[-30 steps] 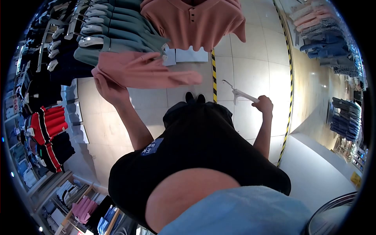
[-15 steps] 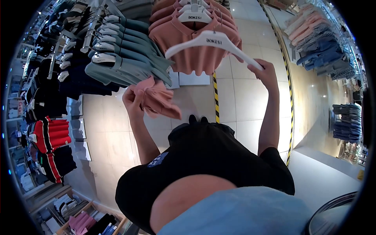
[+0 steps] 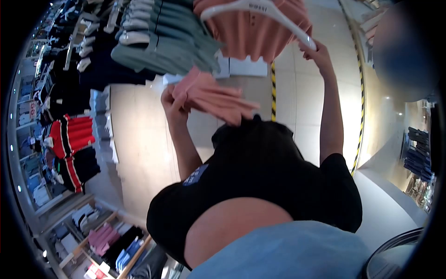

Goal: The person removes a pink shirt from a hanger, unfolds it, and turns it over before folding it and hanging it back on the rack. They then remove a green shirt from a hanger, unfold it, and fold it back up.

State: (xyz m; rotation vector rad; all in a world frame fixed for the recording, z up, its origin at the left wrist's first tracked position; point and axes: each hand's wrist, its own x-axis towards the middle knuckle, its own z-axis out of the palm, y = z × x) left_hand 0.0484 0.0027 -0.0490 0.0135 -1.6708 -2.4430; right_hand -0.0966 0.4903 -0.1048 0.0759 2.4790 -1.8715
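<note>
My left hand [image 3: 176,103] is closed around a bunched pink shirt [image 3: 209,95], whose loose folds trail to the right, blurred by motion. My right hand [image 3: 317,55] grips the right end of a white hanger [image 3: 283,21], held high with no garment on it. Behind the hanger hang several pink polo shirts [image 3: 255,35] on a rack, partly cut off by the top of the view. Green shirts [image 3: 162,51] on white hangers hang just beyond my left hand.
Dark garments [image 3: 114,67] hang further left, with red jackets [image 3: 74,135] below them. A drawer of folded clothes [image 3: 103,239] is at the lower left. Yellow-and-black tape [image 3: 274,95] runs along the tiled floor [image 3: 299,102]. A blurred dark shape [image 3: 406,56] covers part of the upper right.
The whole view has shifted, so the racks sit higher and further right. The pink shirt has swung outward to the right in my left hand. Both hands keep their hold.
</note>
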